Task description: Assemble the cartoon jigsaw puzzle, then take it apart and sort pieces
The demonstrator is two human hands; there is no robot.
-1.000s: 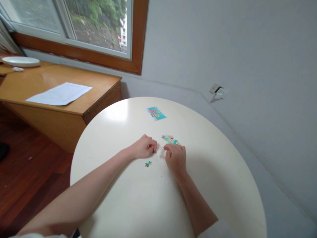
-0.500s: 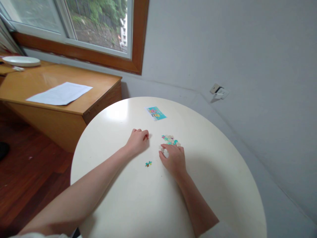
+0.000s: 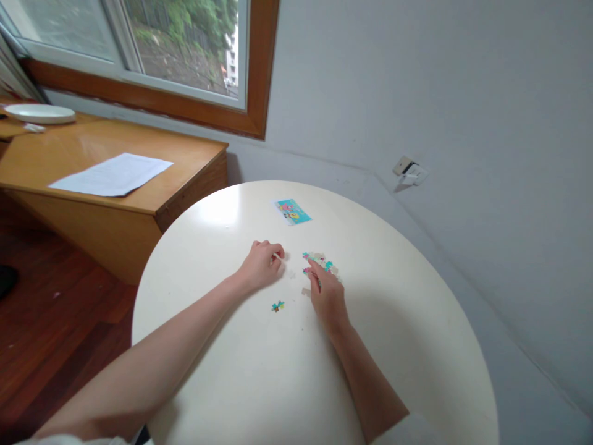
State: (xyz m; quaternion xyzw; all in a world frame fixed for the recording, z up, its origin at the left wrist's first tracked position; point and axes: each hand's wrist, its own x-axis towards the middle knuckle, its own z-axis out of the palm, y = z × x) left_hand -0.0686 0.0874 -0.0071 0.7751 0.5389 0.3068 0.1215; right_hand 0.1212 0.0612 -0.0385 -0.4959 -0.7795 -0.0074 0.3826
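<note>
On the round cream table (image 3: 259,383) my left hand (image 3: 260,266) rests with its fingers curled into a pinch; a small pale bit shows at the fingertips, and I cannot make out what it is. My right hand (image 3: 327,295) lies flat with its fingers stretched forward, the tips touching a small cluster of teal, pink and pale puzzle pieces (image 3: 320,261). A pale piece (image 3: 306,291) lies by my right thumb. Another pale piece (image 3: 291,273) sits between the two hands. One teal piece (image 3: 277,306) lies alone, nearer to me.
A small colourful picture card (image 3: 291,211) lies at the table's far side. To the left stands a wooden desk (image 3: 139,204) with a sheet of paper (image 3: 112,174) and a white plate (image 3: 39,114). A grey wall closes in behind and to the right.
My left hand drew back to the left from the pieces, then edged slightly right. My right hand let go of the pale pieces and reached forward onto the cluster.
</note>
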